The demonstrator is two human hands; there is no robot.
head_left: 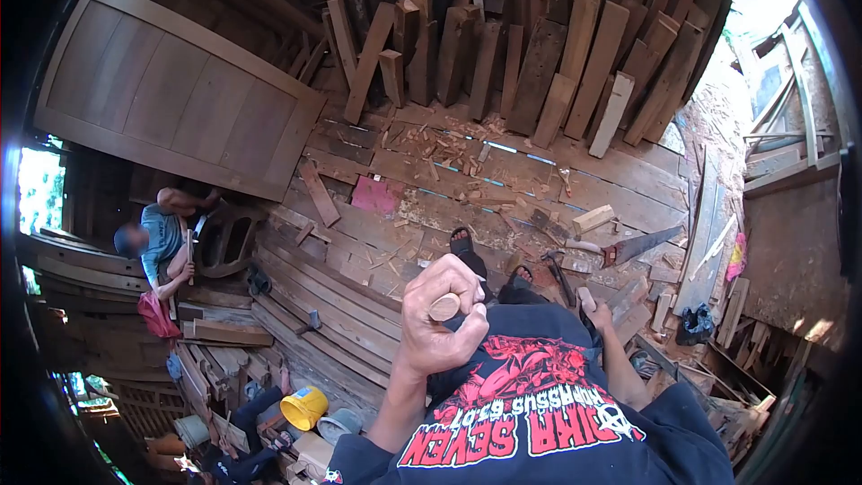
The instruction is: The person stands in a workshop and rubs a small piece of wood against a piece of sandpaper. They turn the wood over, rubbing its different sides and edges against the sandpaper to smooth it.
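My left hand is raised in front of my chest, with its fingers curled round a round wooden handle, whose pale end faces up. Lower and to the right, beside my dark printed shirt, my right hand is closed on a small wooden piece. Just beyond that hand, a hammer lies on the floor. A handsaw rests farther right.
Wood shavings cover the plank floor. Upright timber offcuts line the back. At left are a large wooden panel, a seated person and stacked long boards. A yellow bucket stands lower left, near another person.
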